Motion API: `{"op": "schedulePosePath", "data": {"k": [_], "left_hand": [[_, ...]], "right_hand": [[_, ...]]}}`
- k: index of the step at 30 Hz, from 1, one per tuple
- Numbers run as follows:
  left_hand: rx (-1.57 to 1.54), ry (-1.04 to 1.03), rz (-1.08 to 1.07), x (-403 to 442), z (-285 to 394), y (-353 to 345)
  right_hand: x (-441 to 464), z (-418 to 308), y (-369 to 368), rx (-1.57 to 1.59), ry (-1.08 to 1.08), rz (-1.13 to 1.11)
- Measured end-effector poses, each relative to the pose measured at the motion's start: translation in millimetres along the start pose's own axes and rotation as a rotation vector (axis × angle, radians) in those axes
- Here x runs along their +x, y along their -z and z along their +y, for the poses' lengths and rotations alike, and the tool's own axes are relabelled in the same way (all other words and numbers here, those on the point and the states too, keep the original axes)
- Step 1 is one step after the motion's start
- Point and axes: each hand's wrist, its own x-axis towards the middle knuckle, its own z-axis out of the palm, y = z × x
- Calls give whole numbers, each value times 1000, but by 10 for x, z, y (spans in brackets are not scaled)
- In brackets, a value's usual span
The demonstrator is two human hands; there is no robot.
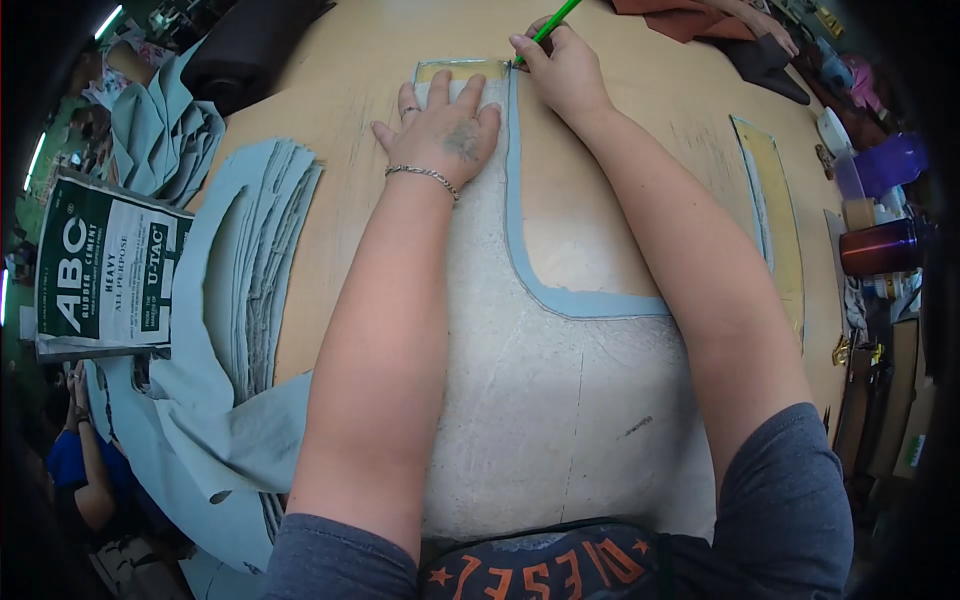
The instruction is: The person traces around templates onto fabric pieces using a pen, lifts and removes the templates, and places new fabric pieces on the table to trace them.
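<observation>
My left hand [447,128] lies flat with fingers spread, pressing on the upper part of a large whitish pattern sheet [540,400]. Under that sheet, a strip of light blue material [600,303] shows along its curved inner edge. A yellowish end section [490,70] lies just beyond my left fingertips. In my right hand [565,75] is a green pencil or pen [556,20], pinched and tilted. Its tip meets the sheet's upper right corner, beside the blue border. My forearms cover parts of the sheet.
Stacked light blue pieces [265,240] lie at left, beside a rubber cement can [105,270]. A dark roll [240,50] is behind. At right are a yellowish pattern strip [785,215], a purple container [890,165] and a dark tumbler [880,248]. Other people's arms show at the far left and upper right.
</observation>
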Motion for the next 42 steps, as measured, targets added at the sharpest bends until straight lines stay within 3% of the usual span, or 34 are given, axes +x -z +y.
{"op": "schedulePosePath", "data": {"k": [4, 9, 13, 17, 21, 24, 32, 38, 42], "left_hand": [[-38, -8, -9, -13, 1, 25], [-61, -7, -6, -6, -9, 17], [-2, 3, 3, 33, -25, -32], [16, 16, -1, 30, -29, -21], [55, 7, -8, 46, -26, -10], [43, 22, -38, 45, 1, 32], [57, 51, -64, 40, 41, 65], [47, 53, -39, 31, 50, 52], [60, 47, -8, 19, 47, 46]], "right_hand": [[-280, -369, 50, -368, 112, -74], [-1007, -705, 228, -281, 375, -218], [-1570, -1005, 415, -175, 423, -381], [-1850, -1076, 770, -196, 286, -454], [-1942, -1036, 1404, -428, 93, -412], [-2041, -897, 1947, -402, -141, -280], [-1799, -416, 2760, -193, -414, -211], [-1079, 111, 2803, -95, -343, -176], [-510, 424, 2657, -221, -259, -94]]}}
